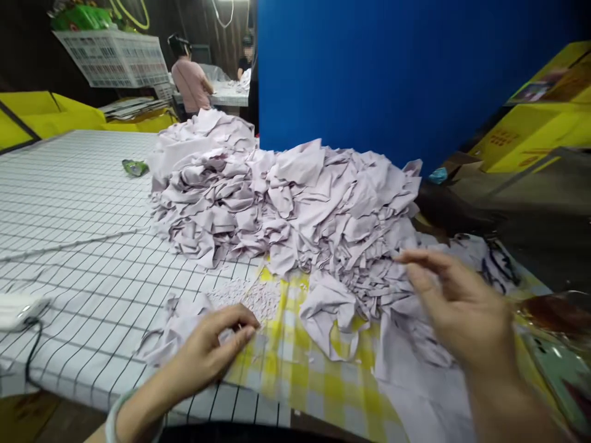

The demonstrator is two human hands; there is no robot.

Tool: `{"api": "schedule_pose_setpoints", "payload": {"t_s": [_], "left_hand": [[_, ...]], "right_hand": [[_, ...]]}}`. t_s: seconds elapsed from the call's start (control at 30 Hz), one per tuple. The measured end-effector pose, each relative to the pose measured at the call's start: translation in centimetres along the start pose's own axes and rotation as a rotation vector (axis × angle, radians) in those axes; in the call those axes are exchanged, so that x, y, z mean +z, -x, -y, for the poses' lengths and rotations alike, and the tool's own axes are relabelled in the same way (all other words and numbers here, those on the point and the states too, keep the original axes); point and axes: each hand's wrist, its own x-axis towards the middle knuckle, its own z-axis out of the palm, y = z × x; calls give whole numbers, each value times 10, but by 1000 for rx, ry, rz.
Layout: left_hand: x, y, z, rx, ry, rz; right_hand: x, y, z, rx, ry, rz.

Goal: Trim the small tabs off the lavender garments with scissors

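**Hands at the edge of the fabric heap**

My left hand (217,344) rests on a small lilac fabric piece (173,329) lying flat on the worktop (83,258). The fingers curl lightly with thumb and fingertips pressed down at the piece's right end, a loose pinching grip on the cloth rather than a closed fist. Just beyond those fingertips sits a little mound of tiny pale tags (252,295), partly on a yellow checked cloth (300,375) spread over the near edge of the worktop.

My right hand (457,307) hovers above the right flank of the big heap of lilac fabric cuttings (286,203), fingers spread and blurred; its grip is open and has hold of nothing. One crumpled cutting (330,307) lies apart from the heap on the yellow checks, between my two hands.

The worktop wears a white sheet with a black grid. On it, far left, lies a small green wrapper (135,167), well apart from the heap. Behind the heap stands a blue panel (392,74). In the far background a person in a pink top (190,83) stands at another table.
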Motion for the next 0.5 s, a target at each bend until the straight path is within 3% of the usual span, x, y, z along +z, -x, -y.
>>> {"api": "schedule_pose_setpoints", "payload": {"t_s": [0.17, 0.23, 0.37, 0.5], "left_hand": [[-47, 43, 61, -104, -309, -543], [-57, 61, 88, -116, -458, -642], [-65, 84, 118, -5, -622, -624], [-65, 91, 119, 53, -599, -328]], "right_hand": [[83, 102, 72, -65, -299, 358], [116, 123, 88, -100, -322, 422], [166, 117, 106, -220, -156, 500], [182, 99, 129, -359, 132, 611]]}}
